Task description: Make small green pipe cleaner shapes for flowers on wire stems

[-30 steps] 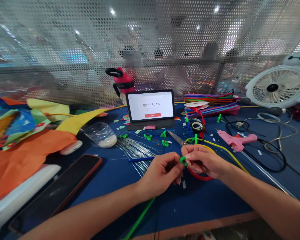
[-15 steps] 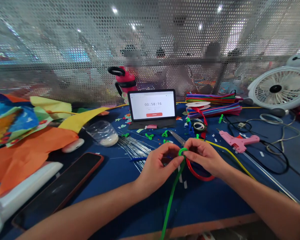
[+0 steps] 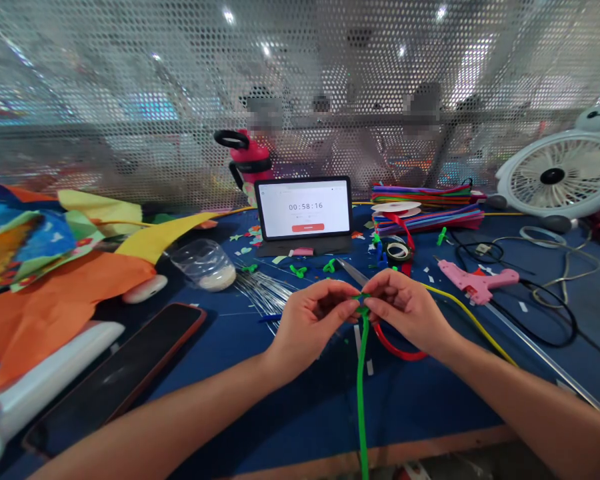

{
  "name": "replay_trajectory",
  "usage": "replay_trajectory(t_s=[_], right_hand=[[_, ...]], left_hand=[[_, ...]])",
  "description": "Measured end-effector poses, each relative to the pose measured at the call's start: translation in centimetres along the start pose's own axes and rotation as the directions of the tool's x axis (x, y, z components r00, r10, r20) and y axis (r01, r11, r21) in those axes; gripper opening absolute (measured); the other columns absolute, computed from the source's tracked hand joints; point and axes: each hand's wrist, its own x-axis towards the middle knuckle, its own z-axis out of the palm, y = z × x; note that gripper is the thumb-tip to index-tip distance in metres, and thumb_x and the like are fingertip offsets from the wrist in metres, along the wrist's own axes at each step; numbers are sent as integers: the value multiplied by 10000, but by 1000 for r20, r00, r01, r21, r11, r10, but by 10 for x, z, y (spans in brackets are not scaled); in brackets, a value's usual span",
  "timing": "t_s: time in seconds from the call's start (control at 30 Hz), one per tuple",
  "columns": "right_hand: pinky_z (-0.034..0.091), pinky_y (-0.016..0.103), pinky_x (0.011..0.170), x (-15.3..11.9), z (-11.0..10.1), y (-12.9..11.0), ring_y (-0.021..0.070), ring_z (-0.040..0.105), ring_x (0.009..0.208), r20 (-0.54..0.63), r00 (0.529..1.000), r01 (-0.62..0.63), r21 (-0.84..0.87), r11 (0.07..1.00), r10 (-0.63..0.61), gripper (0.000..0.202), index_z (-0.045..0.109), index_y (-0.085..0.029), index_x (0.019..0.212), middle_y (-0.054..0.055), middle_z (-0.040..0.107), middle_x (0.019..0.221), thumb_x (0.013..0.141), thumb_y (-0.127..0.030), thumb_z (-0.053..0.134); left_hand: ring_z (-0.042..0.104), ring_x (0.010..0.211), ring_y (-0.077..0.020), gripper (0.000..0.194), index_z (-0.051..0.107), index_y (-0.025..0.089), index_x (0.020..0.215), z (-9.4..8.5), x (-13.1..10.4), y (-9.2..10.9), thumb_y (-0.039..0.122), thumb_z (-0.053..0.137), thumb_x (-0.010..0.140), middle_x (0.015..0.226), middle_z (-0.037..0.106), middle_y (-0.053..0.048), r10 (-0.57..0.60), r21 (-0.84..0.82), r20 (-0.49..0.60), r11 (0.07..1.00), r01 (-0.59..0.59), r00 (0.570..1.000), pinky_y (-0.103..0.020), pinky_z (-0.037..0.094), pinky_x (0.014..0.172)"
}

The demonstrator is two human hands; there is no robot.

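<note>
A green pipe cleaner (image 3: pixel 362 393) hangs from my fingertips down past the table's front edge. Its upper end is bent, and both hands pinch it there; the fingers partly hide the bend. My left hand (image 3: pixel 313 320) grips it between thumb and fingers from one side, my right hand (image 3: pixel 405 307) from the other, the fingertips almost meeting. Just behind and below the right hand lie scissors with a red handle (image 3: pixel 403 351) and a metal blade (image 3: pixel 351 271). Small twisted green pieces (image 3: pixel 298 271) lie beyond my hands.
A tablet (image 3: pixel 305 208) with a timer stands at the back. Bundled pipe cleaners (image 3: pixel 430 220), a pink glue gun (image 3: pixel 475 281) and a fan (image 3: pixel 555 175) are on the right. Leftward lie a phone (image 3: pixel 120 373), orange paper (image 3: pixel 70 287), a clear plastic cup (image 3: pixel 203 263) and silver wires (image 3: pixel 265 297).
The loop at the top of the green pipe cleaner has turned and now shows less between the fingers. Its hanging tail has swung right and hangs nearly straight down.
</note>
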Motion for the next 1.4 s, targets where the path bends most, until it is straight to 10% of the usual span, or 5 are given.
replay_trajectory(t_s=[1.4], right_hand=[[568,251,670,-2,-6,-1,151,688,732,51,993,112,-242,964,-103,167,611,-196,942,28,700,813,792,-259,648]], left_hand=[[599,560,-105,130,672,143,777,-2,4,0,255,693,715,615,626,12,-153,-121,-4,981,151,988,-209,512,561]])
